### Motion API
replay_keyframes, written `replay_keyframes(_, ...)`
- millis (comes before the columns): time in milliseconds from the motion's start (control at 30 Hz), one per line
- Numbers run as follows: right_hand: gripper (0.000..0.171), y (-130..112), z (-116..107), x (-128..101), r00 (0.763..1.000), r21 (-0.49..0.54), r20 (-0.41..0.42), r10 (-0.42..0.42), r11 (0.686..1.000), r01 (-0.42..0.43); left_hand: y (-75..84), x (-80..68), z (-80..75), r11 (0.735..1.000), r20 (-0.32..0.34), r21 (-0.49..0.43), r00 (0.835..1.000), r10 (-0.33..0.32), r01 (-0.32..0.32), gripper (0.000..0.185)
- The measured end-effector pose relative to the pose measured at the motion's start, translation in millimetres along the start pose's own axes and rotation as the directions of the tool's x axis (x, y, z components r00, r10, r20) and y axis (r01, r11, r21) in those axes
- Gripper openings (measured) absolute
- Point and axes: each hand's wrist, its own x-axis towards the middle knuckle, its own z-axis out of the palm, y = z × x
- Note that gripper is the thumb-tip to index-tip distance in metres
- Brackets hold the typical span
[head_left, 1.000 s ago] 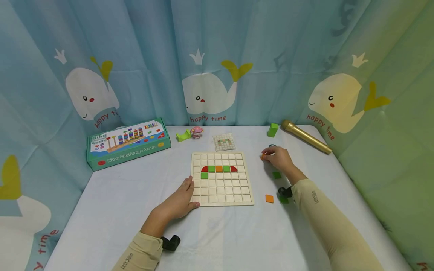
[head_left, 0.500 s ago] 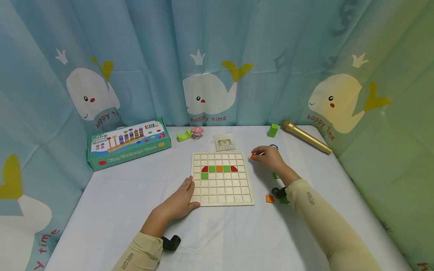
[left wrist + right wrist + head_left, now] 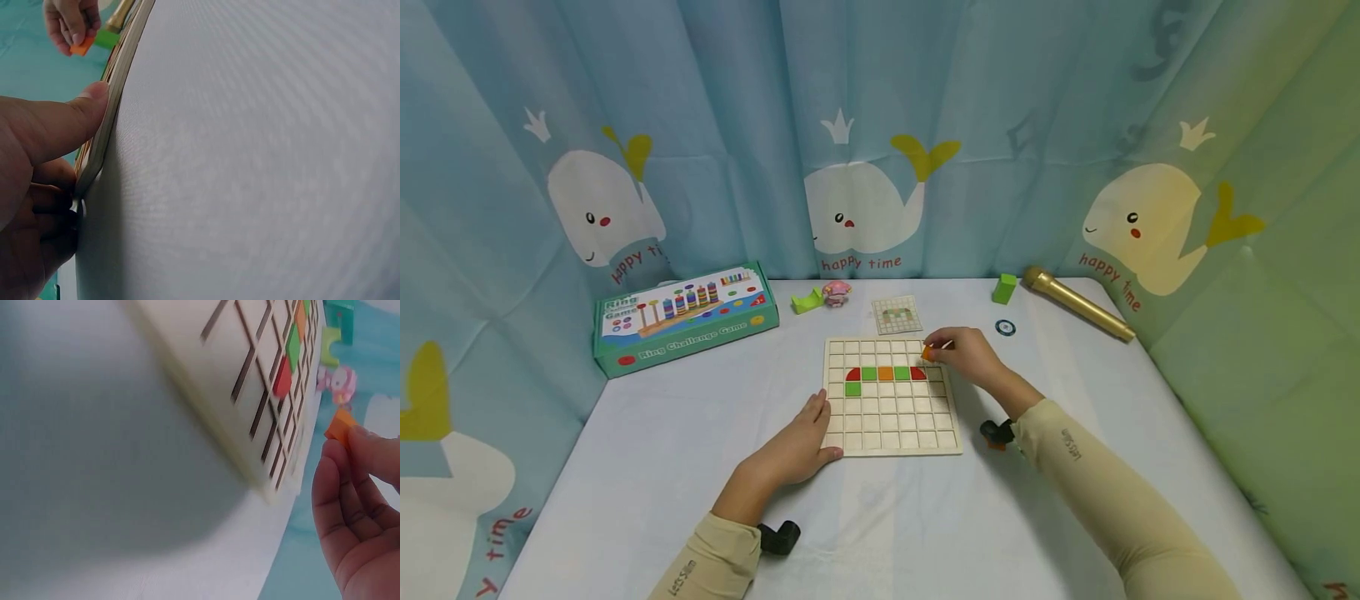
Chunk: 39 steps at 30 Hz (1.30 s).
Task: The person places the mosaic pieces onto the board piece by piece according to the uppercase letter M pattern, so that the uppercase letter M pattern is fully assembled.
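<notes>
A cream grid board (image 3: 883, 419) lies on the table with red, green and orange pieces in its upper rows, including a green square (image 3: 853, 389) and a red quarter-round piece (image 3: 917, 373). My left hand (image 3: 801, 439) rests against the board's near left corner, fingers along the left edge and thumb at the front edge (image 3: 94, 159). Over the board's far right part, my right hand (image 3: 973, 357) pinches an orange tile (image 3: 928, 353) between thumb and fingertips. That orange tile (image 3: 340, 427) is tilted and held above the board in the right wrist view.
Behind the board lies a pattern card (image 3: 897, 315). A game box (image 3: 685, 321), green stand (image 3: 807, 301) and pink figurine (image 3: 836, 293) are at the back left. At the back right are a green block (image 3: 1003, 288), round disc (image 3: 1005, 327) and gold microphone (image 3: 1078, 304). Another orange tile (image 3: 996, 447) is partly hidden.
My right hand has moved left with the orange tile, from beside the board to above its far right part. The round disc is now uncovered. My left hand has stayed in place.
</notes>
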Motion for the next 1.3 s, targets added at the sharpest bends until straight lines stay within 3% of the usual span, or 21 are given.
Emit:
replay_keyframes(300,0.023,-21.4,15.6,-1.3,0.997,0.067,0.069,-0.017,0.998,0.012,-0.4,-0.7,-0.8,1.000,-0.004,0.000,1.000,0.006,-0.006,0.082)
replay_keyframes(767,0.023,-45.2,39.1,-5.3,0.983,0.038,0.124,-0.133,0.991,0.129,-0.5,-0.8,-2.4,1.000,0.006,-0.012,1.000,0.003,-0.003,0.083)
replay_keyframes(900,0.024,-50.1,46.3,-6.7,0.981,0.065,0.142,-0.134,0.990,0.126,-0.4,-0.9,-2.8,1.000,0.000,-0.023,1.000,0.009,-0.009,0.082)
replay_keyframes(1300,0.004,-56.9,64.5,-7.0,0.977,0.010,0.147,-0.153,0.988,0.154,1.3,-1.0,-4.8,1.000,0.021,-0.021,1.000,-0.008,0.008,0.082)
